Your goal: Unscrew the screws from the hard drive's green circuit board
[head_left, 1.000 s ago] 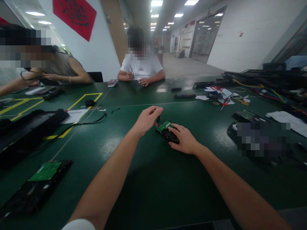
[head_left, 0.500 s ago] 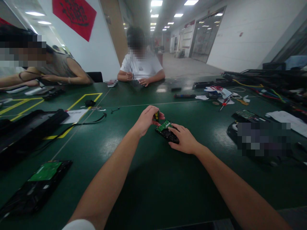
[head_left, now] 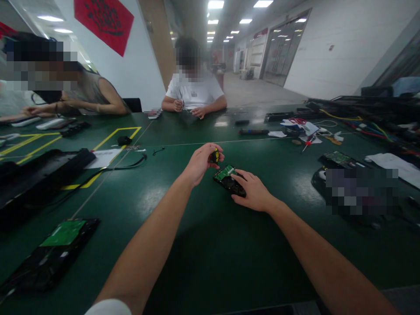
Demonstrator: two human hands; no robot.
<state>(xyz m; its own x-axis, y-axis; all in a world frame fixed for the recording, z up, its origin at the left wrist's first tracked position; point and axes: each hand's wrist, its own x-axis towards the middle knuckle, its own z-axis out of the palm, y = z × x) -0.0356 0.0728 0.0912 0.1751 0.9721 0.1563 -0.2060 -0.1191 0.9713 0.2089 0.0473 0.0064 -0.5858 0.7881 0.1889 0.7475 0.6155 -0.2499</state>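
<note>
Left hand (head_left: 202,161): gripping yellow-black tool (head_left: 215,155)
Right hand (head_left: 253,190): holding device (head_left: 229,180) down
Device: right of left hand, slanting lengthwise toward right

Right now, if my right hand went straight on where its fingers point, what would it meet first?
Likely the left hand and the yellow-and-black tool it holds, just past the green-boarded device the right hand already touches; depth is unclear.

The left hand (head_left: 201,163) hides much of the yellow-and-black tool (head_left: 215,155), the right hand (head_left: 254,190) covers part of the black device's (head_left: 233,187) three-o'clock side, and, further towards three o'clock, pixelation blurs a dark object (head_left: 348,190).
</note>
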